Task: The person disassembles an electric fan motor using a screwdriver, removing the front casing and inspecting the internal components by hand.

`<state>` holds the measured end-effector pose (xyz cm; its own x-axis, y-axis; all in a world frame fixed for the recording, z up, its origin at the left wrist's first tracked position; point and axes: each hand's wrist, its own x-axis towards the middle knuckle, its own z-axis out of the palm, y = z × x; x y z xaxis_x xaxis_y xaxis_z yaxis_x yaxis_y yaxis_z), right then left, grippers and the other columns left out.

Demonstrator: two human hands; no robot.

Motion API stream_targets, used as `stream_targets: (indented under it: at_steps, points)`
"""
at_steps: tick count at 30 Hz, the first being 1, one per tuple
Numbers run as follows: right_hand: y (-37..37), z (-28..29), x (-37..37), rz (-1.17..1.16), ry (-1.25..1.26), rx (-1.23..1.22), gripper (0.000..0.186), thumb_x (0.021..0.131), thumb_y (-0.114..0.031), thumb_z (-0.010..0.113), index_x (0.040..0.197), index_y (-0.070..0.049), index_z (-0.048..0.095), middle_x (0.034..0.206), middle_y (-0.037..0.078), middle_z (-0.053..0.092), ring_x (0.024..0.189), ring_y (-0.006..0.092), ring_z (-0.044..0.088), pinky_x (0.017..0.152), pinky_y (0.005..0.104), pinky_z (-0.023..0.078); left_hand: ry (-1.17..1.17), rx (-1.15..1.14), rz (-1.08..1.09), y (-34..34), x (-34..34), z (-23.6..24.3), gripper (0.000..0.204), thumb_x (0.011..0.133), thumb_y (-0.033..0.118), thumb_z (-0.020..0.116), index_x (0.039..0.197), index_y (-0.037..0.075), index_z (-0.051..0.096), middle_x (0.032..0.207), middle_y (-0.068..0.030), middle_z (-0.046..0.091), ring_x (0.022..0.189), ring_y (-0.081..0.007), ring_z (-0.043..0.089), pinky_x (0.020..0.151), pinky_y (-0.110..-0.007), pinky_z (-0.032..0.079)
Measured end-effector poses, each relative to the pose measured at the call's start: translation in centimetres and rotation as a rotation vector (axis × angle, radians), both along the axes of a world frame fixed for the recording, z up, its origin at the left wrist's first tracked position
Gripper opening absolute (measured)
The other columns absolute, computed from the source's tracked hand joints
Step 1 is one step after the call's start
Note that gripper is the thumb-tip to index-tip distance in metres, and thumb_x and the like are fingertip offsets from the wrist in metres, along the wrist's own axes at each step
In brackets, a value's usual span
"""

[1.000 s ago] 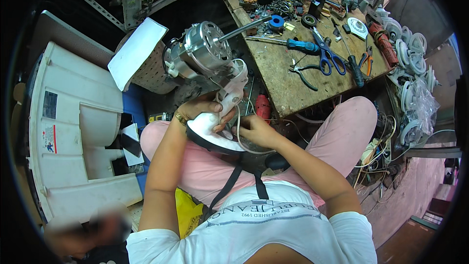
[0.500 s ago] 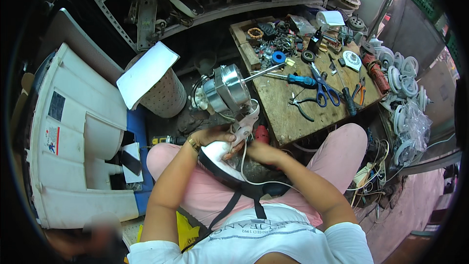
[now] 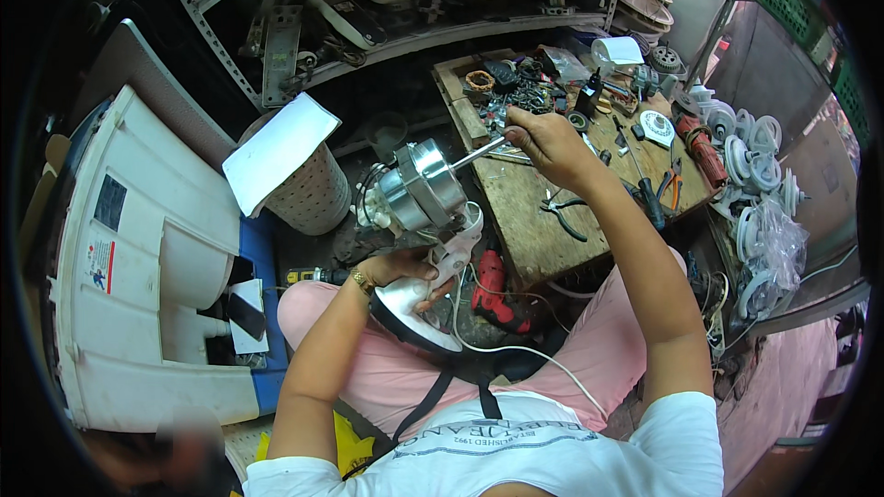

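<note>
My left hand (image 3: 394, 269) grips the white fan stand (image 3: 456, 248) by its neck, above a rounded white base with a dark rim (image 3: 403, 311), held over my lap. A silver motor (image 3: 422, 182) sits tilted on that stand, with white fittings and dark wires at its left end. My right hand (image 3: 545, 145) is closed on the end of the motor's long metal shaft (image 3: 474, 156), which points up and right over the workbench. A pale cord (image 3: 508, 350) hangs from the stand across my lap.
A wooden bench (image 3: 529, 230) holds pliers (image 3: 564, 219), screwdrivers (image 3: 651, 198) and small parts. Below lies a red power tool (image 3: 491, 302). Left are a white-blue plastic housing (image 3: 110, 331) and perforated bin (image 3: 304, 184); behind, a metal shelf (image 3: 405, 41); right, stacked white parts (image 3: 755, 166).
My right hand has risen from beside the stand's neck to the motor shaft and now grips it. The red tool below is more exposed; my left hand still holds the stand.
</note>
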<state>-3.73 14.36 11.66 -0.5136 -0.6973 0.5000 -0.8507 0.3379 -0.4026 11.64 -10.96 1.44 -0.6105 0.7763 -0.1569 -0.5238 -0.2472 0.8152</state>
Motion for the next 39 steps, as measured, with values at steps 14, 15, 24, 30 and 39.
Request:
stream_targets:
  at_steps: [14, 15, 24, 30, 39]
  points:
    - [-0.7, -1.6, 0.1, 0.128, -0.693, -0.334, 0.039, 0.098, -0.038, 0.044, 0.088, -0.003, 0.056, 0.062, 0.007, 0.054, 0.051, 0.0189, 0.047, 0.050, 0.0303, 0.037, 0.101, -0.259, 0.089, -2.2, 0.0, -2.2, 0.056, 0.084, 0.019, 0.068, 0.131, 0.003, 0.041, 0.103, -0.0075, 0.059, 0.089, -0.0179, 0.057, 0.076, -0.030, 0.049]
    - [-0.3, -3.1, 0.3, 0.167, -0.955, -0.457, 0.042, 0.098, -0.044, 0.042, 0.090, -0.006, 0.058, 0.063, -0.001, 0.051, 0.051, 0.0074, 0.040, 0.049, 0.0226, 0.035, 0.058, -0.244, 0.071, -2.3, -0.4, -2.7, 0.056, 0.084, 0.019, 0.068, 0.130, 0.003, 0.042, 0.104, -0.0070, 0.059, 0.090, -0.0177, 0.057, 0.078, -0.030, 0.048]
    - [-4.2, -19.9, 13.3, 0.201, -1.282, 0.265, 0.027, 0.090, -0.024, 0.060, 0.107, -0.005, 0.066, 0.092, 0.008, 0.067, 0.079, 0.0168, 0.062, 0.070, 0.0293, 0.050, 0.209, -0.446, 0.103, -1.4, 0.1, -1.6, 0.053, 0.083, 0.023, 0.069, 0.127, 0.002, 0.049, 0.108, -0.0065, 0.060, 0.095, -0.0162, 0.054, 0.084, -0.031, 0.045]
    - [-6.9, -18.7, 14.3, 0.478, -1.354, 0.028, 0.025, 0.091, -0.028, 0.060, 0.108, -0.011, 0.067, 0.083, 0.000, 0.062, 0.067, 0.0091, 0.053, 0.055, 0.0230, 0.041, 0.319, -0.528, 0.227, -1.1, -0.2, -2.1, 0.056, 0.078, 0.017, 0.070, 0.128, 0.003, 0.048, 0.113, -0.0059, 0.057, 0.103, -0.0177, 0.051, 0.090, -0.031, 0.042]
    - [-7.9, -18.1, 14.4, 0.260, -1.835, 0.314, 0.034, 0.088, -0.050, 0.058, 0.076, -0.018, 0.058, 0.053, -0.007, 0.043, 0.038, 0.0059, 0.033, 0.037, 0.0230, 0.021, 0.375, -0.553, 0.218, -0.7, -0.6, -2.5, 0.063, 0.080, 0.015, 0.069, 0.135, 0.003, 0.041, 0.126, -0.0075, 0.051, 0.115, -0.0202, 0.045, 0.099, -0.032, 0.035]
